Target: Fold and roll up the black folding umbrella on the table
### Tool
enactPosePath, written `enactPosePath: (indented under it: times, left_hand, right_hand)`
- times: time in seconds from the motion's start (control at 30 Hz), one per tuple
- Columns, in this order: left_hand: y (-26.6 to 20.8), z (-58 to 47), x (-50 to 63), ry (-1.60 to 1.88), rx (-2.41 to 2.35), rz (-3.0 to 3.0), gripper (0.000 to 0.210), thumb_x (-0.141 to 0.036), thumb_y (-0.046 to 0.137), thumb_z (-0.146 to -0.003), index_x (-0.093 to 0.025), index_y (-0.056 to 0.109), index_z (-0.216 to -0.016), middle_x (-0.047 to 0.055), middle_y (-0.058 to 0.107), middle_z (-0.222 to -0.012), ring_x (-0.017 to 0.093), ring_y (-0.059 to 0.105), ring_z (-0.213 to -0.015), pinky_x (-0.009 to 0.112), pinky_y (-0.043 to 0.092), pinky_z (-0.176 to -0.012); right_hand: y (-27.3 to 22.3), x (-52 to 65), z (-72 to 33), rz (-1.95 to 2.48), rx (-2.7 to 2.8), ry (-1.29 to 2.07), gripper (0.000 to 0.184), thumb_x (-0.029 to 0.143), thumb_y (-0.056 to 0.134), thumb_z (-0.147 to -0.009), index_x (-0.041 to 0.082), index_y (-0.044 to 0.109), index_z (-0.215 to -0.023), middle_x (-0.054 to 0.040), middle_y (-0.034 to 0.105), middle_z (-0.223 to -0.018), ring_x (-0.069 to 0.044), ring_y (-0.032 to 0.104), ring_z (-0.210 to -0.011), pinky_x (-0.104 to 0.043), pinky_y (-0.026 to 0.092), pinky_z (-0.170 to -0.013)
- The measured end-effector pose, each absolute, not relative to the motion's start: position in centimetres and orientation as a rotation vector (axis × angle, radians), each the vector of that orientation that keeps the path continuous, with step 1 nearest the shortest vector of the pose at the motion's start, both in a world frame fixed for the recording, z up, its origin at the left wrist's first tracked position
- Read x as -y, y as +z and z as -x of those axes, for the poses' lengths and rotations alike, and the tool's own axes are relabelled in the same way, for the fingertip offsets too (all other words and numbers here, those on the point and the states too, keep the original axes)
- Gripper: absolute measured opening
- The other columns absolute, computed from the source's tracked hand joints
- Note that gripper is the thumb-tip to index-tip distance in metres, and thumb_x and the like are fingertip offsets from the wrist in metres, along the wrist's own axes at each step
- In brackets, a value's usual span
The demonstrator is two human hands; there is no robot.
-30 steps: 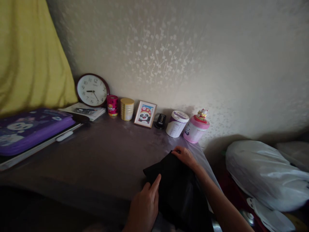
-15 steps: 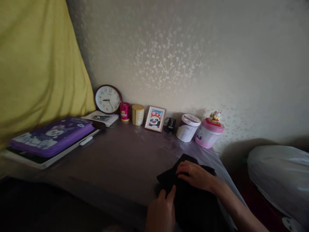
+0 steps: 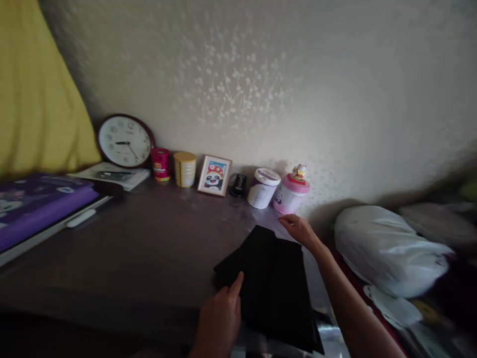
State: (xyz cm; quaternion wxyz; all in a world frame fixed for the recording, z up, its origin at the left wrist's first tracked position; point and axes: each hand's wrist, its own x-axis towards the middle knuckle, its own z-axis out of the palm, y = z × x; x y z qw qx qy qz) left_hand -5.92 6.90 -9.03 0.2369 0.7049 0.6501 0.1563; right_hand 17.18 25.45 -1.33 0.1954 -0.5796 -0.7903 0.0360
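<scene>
A black folded piece, apparently cloth (image 3: 272,283), lies on the right part of the table with a crease down its middle. At its left edge is my left hand (image 3: 221,313), index finger stretched along the black cloth and the other fingers curled in at the edge; their grip is partly hidden. Beyond the cloth's upper right corner hovers my right hand (image 3: 298,231), its fingers drawn together and nothing visible in them. The fingertips point toward a pink-lidded tub (image 3: 292,194).
Along the wall stand a clock (image 3: 125,140), a pink can (image 3: 160,165), a yellow-lidded tin (image 3: 185,170), a framed panda picture (image 3: 214,175), a small black object (image 3: 238,185) and a white tub (image 3: 263,188). A purple case (image 3: 44,204) lies left; a white bag (image 3: 387,248) sits right.
My right hand has lifted off the black cloth and moved up toward the pink-lidded tub. The cloth lies flatter and more spread out. The view has turned right.
</scene>
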Motion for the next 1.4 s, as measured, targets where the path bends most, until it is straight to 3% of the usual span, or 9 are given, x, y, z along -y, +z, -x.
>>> enactPosePath:
  times: [0.13, 0.3, 0.47, 0.57, 0.77, 1.1, 1.3, 1.4]
  left_hand:
    - [-9.0, 5.9, -6.9, 0.400, -1.776, -1.943, 0.051, -0.009, 0.033, -0.090, -0.028, 0.033, -0.138, 0.004, 0.069, -0.087, 0.017, 0.067, -0.077, 0.027, 0.045, -0.065]
    - [-9.0, 5.9, -6.9, 0.392, -1.769, -1.951, 0.050, -0.011, 0.032, -0.091, -0.027, 0.032, -0.138, 0.004, 0.069, -0.086, 0.016, 0.066, -0.077, 0.026, 0.044, -0.065]
    - [-8.9, 6.0, -6.8, 0.363, -1.774, -1.952, 0.050, -0.011, 0.033, -0.091, -0.028, 0.032, -0.138, 0.003, 0.070, -0.085, 0.013, 0.065, -0.075, 0.023, 0.042, -0.063]
    - [-8.8, 5.9, -6.8, 0.380, -1.779, -1.961, 0.049, -0.011, 0.031, -0.091, -0.027, 0.033, -0.138, 0.003, 0.070, -0.085, 0.013, 0.065, -0.075, 0.023, 0.042, -0.062]
    - [-9.0, 6.0, -6.9, 0.428, -1.753, -1.966, 0.049, -0.010, 0.031, -0.091, -0.025, 0.033, -0.138, 0.004, 0.070, -0.085, 0.014, 0.066, -0.075, 0.024, 0.042, -0.062]
    - [-8.7, 6.1, -6.8, 0.419, -1.745, -1.941, 0.048, -0.011, 0.031, -0.092, -0.025, 0.035, -0.137, 0.004, 0.070, -0.085, 0.014, 0.066, -0.075, 0.024, 0.043, -0.062]
    - [-8.4, 6.1, -7.0, 0.395, -1.727, -1.926, 0.049, -0.010, 0.031, -0.091, -0.024, 0.033, -0.138, 0.005, 0.070, -0.088, 0.014, 0.066, -0.077, 0.024, 0.044, -0.064]
    - [-8.4, 6.2, -7.0, 0.405, -1.722, -1.921, 0.049, -0.010, 0.030, -0.091, -0.024, 0.033, -0.138, 0.005, 0.070, -0.089, 0.014, 0.066, -0.079, 0.023, 0.044, -0.066]
  right_hand:
    - [-0.2, -24.5, -21.0, 1.521, 2.097, 0.626, 0.028, 0.035, 0.052, -0.080, 0.020, 0.068, -0.097, -0.0058, 0.071, -0.088, -0.019, 0.064, -0.074, -0.034, 0.051, -0.071]
    - [0.4, -21.8, -23.1, 1.323, 2.096, 1.045, 0.030, 0.039, 0.064, -0.074, 0.022, 0.068, -0.099, -0.0051, 0.067, -0.107, -0.021, 0.059, -0.102, -0.039, 0.043, -0.093]
    - [0.5, -20.2, -23.1, 1.172, 2.136, 1.281, 0.029, 0.034, 0.066, -0.075, 0.026, 0.065, -0.103, -0.0036, 0.051, -0.132, -0.021, 0.046, -0.122, -0.041, 0.031, -0.104]
    - [0.4, -20.1, -22.8, 1.146, 2.129, 1.330, 0.025, 0.034, 0.066, -0.076, 0.026, 0.065, -0.101, -0.0039, 0.045, -0.137, -0.021, 0.045, -0.123, -0.041, 0.033, -0.102]
    - [0.4, -20.1, -22.3, 1.178, 2.090, 1.299, 0.023, 0.042, 0.067, -0.074, 0.022, 0.067, -0.087, -0.0061, 0.047, -0.134, -0.022, 0.047, -0.120, -0.041, 0.036, -0.099]
    - [0.0, -20.2, -21.6, 1.163, 1.981, 1.289, 0.023, 0.038, 0.071, -0.070, 0.021, 0.066, -0.084, -0.0066, 0.051, -0.130, -0.023, 0.050, -0.118, -0.040, 0.039, -0.097]
    - [-1.1, -21.2, -21.2, 1.127, 2.003, 1.305, 0.029, 0.037, 0.069, -0.072, 0.023, 0.065, -0.097, -0.0072, 0.048, -0.134, -0.022, 0.053, -0.114, -0.038, 0.042, -0.094]
    - [-1.4, -21.6, -21.1, 1.103, 2.028, 1.268, 0.024, 0.037, 0.068, -0.074, 0.023, 0.066, -0.094, -0.0062, 0.052, -0.131, -0.022, 0.051, -0.116, -0.038, 0.041, -0.096]
